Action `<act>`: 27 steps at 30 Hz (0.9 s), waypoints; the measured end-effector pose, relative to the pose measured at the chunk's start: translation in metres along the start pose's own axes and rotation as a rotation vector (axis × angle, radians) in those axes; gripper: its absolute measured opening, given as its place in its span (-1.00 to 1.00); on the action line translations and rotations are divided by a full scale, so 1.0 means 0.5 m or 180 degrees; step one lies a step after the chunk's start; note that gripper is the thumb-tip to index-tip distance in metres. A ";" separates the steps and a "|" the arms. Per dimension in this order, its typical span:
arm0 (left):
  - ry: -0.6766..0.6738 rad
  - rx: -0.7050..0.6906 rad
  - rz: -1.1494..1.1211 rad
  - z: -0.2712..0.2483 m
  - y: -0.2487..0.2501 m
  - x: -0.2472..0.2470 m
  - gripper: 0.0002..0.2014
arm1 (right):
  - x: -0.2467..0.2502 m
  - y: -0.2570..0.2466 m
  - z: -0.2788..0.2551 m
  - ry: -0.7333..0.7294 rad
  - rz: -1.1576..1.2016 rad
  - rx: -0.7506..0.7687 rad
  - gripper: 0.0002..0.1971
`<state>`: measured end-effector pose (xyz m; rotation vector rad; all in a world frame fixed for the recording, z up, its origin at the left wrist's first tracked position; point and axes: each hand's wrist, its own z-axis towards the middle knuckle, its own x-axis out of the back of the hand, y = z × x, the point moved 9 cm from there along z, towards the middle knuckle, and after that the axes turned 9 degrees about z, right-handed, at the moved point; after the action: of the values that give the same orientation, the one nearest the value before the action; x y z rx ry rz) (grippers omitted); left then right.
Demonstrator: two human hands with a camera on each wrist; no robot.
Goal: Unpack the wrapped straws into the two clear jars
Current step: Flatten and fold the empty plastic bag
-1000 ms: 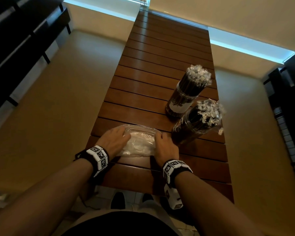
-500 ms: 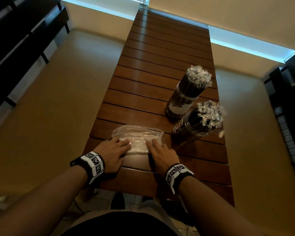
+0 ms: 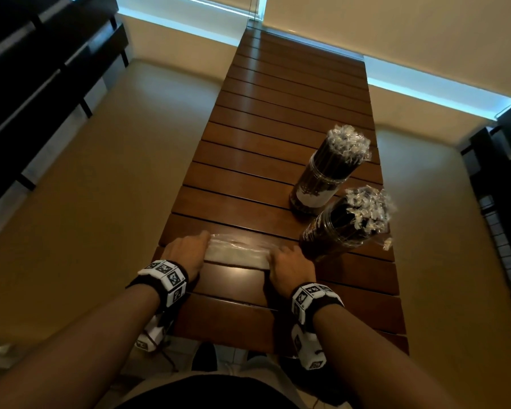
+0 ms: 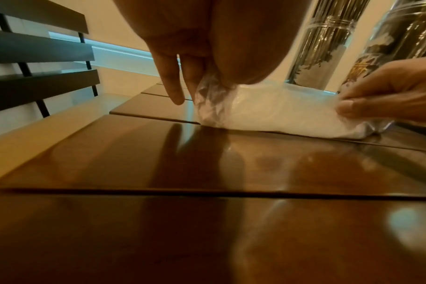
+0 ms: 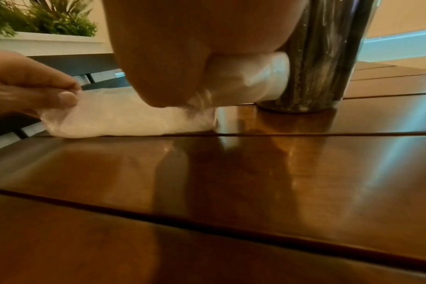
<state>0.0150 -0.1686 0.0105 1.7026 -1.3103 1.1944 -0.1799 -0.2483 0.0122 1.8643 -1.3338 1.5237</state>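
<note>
Two clear jars stand at the right of the slatted wooden table [image 3: 278, 119], both packed with dark wrapped straws: the far jar [image 3: 325, 175] and the near jar [image 3: 341, 228]. An empty clear plastic bag [image 3: 236, 253] lies folded into a narrow strip near the table's front. My left hand [image 3: 186, 250] pinches its left end [image 4: 207, 90]. My right hand [image 3: 289, 264] pinches its right end [image 5: 202, 103]. In the left wrist view the right hand [image 4: 377, 100] grips the bag's [image 4: 280, 109] far end in front of the jars [image 4: 324, 44].
Dark slatted chairs [image 3: 42, 69] stand at the left and another dark piece [image 3: 502, 178] at the right. The near jar [image 5: 324, 57] rises right behind my right hand. A planter with green plants [image 5: 37, 21] shows in the right wrist view.
The bag lay spread flat under both palms; the hands have since folded it over into a narrow strip and now pinch its two ends.
</note>
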 end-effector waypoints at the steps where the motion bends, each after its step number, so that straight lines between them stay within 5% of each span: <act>1: -0.0035 0.0019 0.0024 0.002 -0.001 -0.004 -0.78 | 0.001 -0.001 0.003 -0.0017 -0.0020 -0.0026 -0.72; 12: -0.0049 0.0339 0.0349 0.010 -0.006 -0.040 -0.82 | -0.008 0.009 0.026 -0.0128 -0.0098 -0.0482 -0.66; 15: 0.0280 0.0525 0.0307 0.013 -0.021 -0.028 -0.71 | 0.012 -0.046 0.030 0.0185 -0.0373 0.0256 -0.64; 19: 0.0140 0.0640 0.0191 0.024 -0.029 -0.047 -0.71 | -0.032 -0.134 0.005 -0.0250 -0.0625 0.1366 -0.48; 27: -0.0209 0.0523 -0.0023 0.036 -0.039 -0.055 -0.76 | -0.053 -0.113 -0.012 -0.0378 -0.0743 0.1196 -0.56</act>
<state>0.0363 -0.1701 -0.0214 1.8756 -1.2729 1.2821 -0.1346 -0.2059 0.0049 2.2776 -0.8763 1.6441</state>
